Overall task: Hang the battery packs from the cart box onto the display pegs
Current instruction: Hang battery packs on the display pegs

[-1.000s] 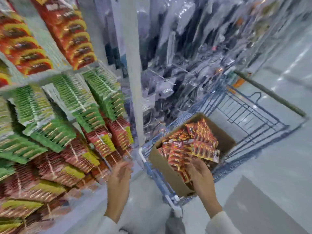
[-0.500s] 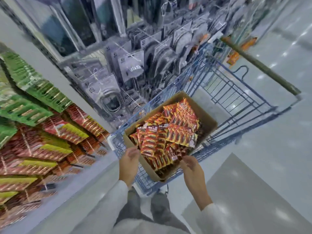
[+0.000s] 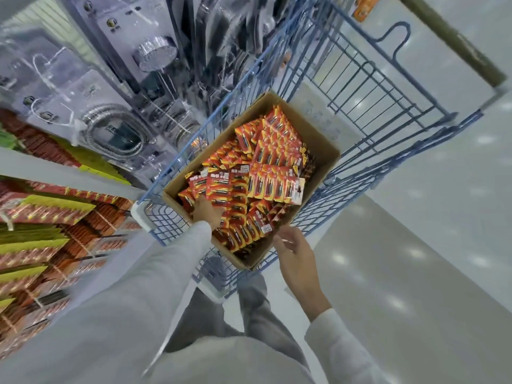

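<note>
Under the left hand (image 3: pixel 206 212) lie the battery packs (image 3: pixel 266 167): flat, glossy red-and-orange blister cards with yellow corners, heaped loosely and overlapping at all angles. That hand reaches down among them at the near left part of the heap. Its fingers are hidden between the cards, so I cannot tell whether it grips one. The right hand (image 3: pixel 295 254) hovers just outside the near corner, fingers relaxed and spread, holding nothing.

Around the packs stands the box (image 3: pixel 322 151), plain brown cardboard with its top open and straight matte walls. It sits in the near end of the cart (image 3: pixel 166 228), a basket of thin blue wire. Beyond the box the basket runs on to a dull olive handle bar (image 3: pixel 454 42).

Left of the left hand, past a pale grey sleeve (image 3: pixel 155 273), the display (image 3: pixel 50 217) carries dense rows of red packs with yellow-green headers. Farther from that hand hang clear plastic packages holding a round chrome shower head (image 3: pixel 155 55) and a coiled metal hose (image 3: pixel 110 126). Right of the right hand spreads a smooth grey floor (image 3: pixel 429 217) with light spots.

Half a second earlier the left hand rested on the box's near left rim and the right hand touched its near edge. The left is now inside the box, and the right is clear of it.
</note>
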Tool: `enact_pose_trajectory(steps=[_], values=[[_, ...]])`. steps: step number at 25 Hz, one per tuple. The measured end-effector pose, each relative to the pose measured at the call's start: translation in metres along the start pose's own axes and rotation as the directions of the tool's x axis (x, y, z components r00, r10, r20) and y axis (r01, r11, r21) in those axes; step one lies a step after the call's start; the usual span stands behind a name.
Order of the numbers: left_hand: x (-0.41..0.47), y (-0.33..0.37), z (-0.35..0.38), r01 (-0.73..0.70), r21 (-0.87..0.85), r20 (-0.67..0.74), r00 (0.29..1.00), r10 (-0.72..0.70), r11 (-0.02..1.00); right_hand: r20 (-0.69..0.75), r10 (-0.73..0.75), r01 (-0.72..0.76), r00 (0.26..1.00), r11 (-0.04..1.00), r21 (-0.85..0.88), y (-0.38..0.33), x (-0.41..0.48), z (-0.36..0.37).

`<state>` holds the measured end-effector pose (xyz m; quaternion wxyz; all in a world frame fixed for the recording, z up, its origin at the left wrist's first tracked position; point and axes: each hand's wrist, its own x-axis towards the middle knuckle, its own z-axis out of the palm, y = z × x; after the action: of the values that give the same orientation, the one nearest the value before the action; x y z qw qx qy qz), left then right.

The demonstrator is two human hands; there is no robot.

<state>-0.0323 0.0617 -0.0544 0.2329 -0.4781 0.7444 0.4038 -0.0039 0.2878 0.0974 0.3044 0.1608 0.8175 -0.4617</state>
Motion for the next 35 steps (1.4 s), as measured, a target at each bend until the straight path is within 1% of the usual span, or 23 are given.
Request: enact_pose_trajectory(steps=[2, 3, 5, 6, 9, 12, 14, 17, 20, 21, 23, 25, 28, 30, 32, 35], values=[[0.008, 0.003, 0.003, 0.053, 0.004, -0.055, 0.997, -0.052, 0.999, -0.004, 0.02, -0.02, 1.0, 1.0, -0.013, -0.004, 0.004, 0.006], [0.011, 0.003, 0.003, 0.055, 0.015, -0.081, 0.995, -0.053, 0.998, -0.002, 0.024, -0.024, 1.0, 1.0, -0.018, -0.009, 0.007, 0.01], [0.007, 0.003, -0.001, 0.009, 0.016, -0.099, 0.995, -0.008, 1.0, 0.013, 0.03, -0.029, 0.999, 0.999, -0.025, -0.015, 0.017, 0.02], [0.002, 0.003, -0.004, -0.024, -0.017, -0.102, 0.995, 0.022, 1.0, 0.026, 0.032, -0.031, 0.999, 0.999, -0.033, -0.02, 0.023, 0.025], [-0.023, -0.006, -0.022, -0.085, -0.223, -0.116, 0.991, 0.061, 0.971, 0.062, 0.005, 0.002, 0.998, 0.995, -0.103, -0.04, 0.042, 0.045], [-0.054, -0.024, -0.049, -0.072, -0.4, -0.095, 0.995, 0.036, 0.914, 0.101, 0.022, -0.003, 0.995, 0.983, -0.186, -0.049, 0.077, 0.07], [-0.073, -0.041, -0.071, -0.055, -0.53, -0.065, 0.998, 0.024, 0.846, 0.104, 0.047, -0.022, 0.993, 0.973, -0.23, -0.052, 0.097, 0.089], [-0.095, -0.068, -0.102, -0.023, -0.611, -0.04, 0.999, -0.003, 0.791, 0.059, 0.086, -0.067, 0.995, 0.96, -0.273, -0.055, 0.118, 0.118], [-0.112, -0.092, -0.121, -0.02, -0.662, -0.027, 1.0, 0.003, 0.749, -0.066, 0.098, -0.115, 0.993, 0.925, -0.363, -0.051, 0.129, 0.135], [-0.116, -0.097, -0.126, -0.027, -0.671, -0.035, 0.999, 0.004, 0.741, -0.093, 0.092, -0.12, 0.991, 0.924, -0.364, -0.048, 0.131, 0.139], [-0.123, -0.104, -0.135, -0.048, -0.678, -0.056, 0.998, 0.014, 0.733, -0.097, 0.102, -0.124, 0.99, 0.956, -0.265, -0.044, 0.137, 0.141], [-0.134, -0.102, -0.143, -0.066, -0.686, -0.079, 0.997, 0.016, 0.724, -0.042, 0.107, -0.112, 0.993, 0.987, -0.115, -0.045, 0.132, 0.135], [-0.151, -0.095, -0.154, -0.143, -0.714, -0.11, 0.99, 0.093, 0.686, 0.037, 0.043, -0.046, 0.998, 0.996, 0.074, -0.054, 0.11, 0.109], [-0.167, -0.088, -0.163, -0.198, -0.751, -0.146, 0.98, 0.133, 0.63, 0.102, -0.026, 0.009, 0.994, 0.985, 0.171, -0.066, 0.086, 0.086], [-0.184, -0.082, -0.169, -0.249, -0.787, -0.2, 0.968, 0.15, 0.565, 0.186, -0.119, 0.072, 0.975, 0.968, 0.239, -0.088, 0.055, 0.063], [-0.213, -0.079, -0.179, -0.316, -0.847, -0.299, 0.948, 0.108, 0.428, 0.28, -0.253, 0.158, 0.926, 0.934, 0.32, -0.119, 0.006, 0.038]])
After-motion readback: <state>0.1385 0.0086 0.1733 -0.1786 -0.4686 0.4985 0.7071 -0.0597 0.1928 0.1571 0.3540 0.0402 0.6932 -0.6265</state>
